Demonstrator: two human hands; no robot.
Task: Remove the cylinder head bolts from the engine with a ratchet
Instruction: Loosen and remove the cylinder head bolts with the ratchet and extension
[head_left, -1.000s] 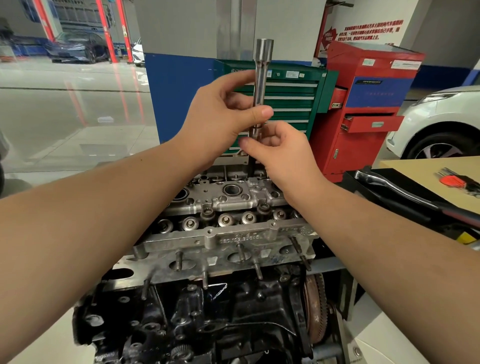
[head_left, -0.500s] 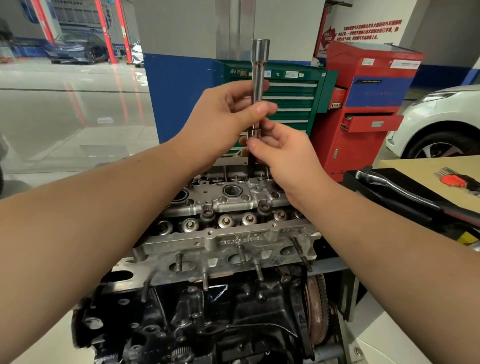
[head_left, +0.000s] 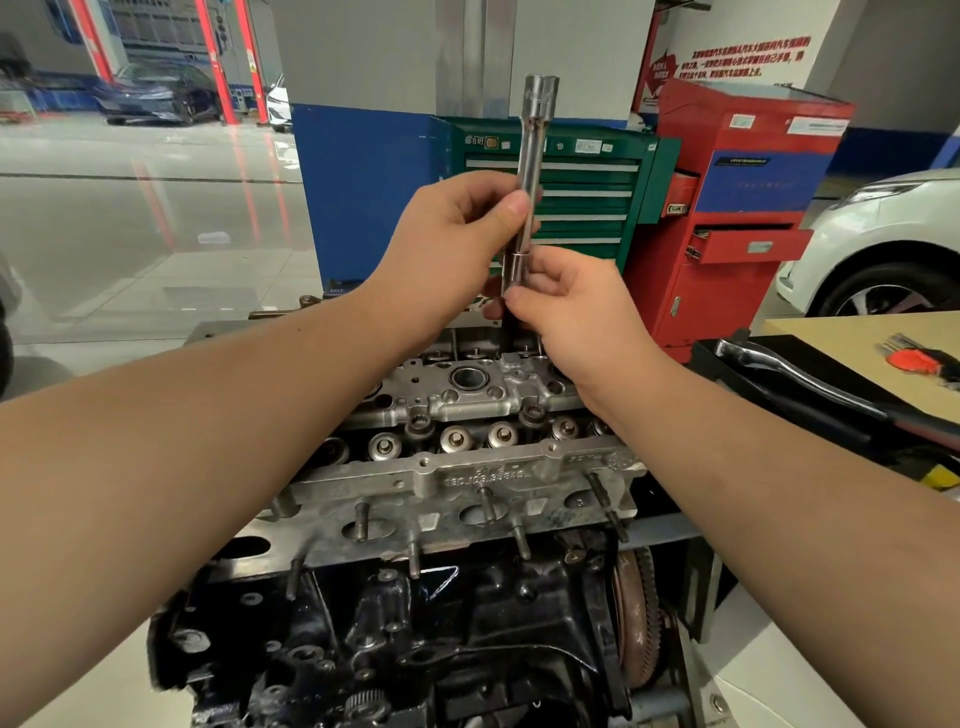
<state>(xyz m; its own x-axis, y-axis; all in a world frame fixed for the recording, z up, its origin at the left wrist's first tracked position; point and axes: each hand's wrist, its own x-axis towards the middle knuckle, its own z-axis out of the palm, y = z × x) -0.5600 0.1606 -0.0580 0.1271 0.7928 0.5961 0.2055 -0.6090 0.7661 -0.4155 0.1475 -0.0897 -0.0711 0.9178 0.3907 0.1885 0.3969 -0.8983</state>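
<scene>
Both hands up at 12 o'clock over the engine (head_left: 457, 483): left hand (head_left: 447, 244) curled round the upright extension bar (head_left: 532, 171) mid-shaft w/ thumb on it, right hand (head_left: 571, 306) pinching its lower end, ratchet (head_left: 795, 382) lying at 3 o'clock.

Both hands grip upright extension bar (head_left: 531, 171) above cylinder head (head_left: 467, 467); lower end probably socket.
</scene>
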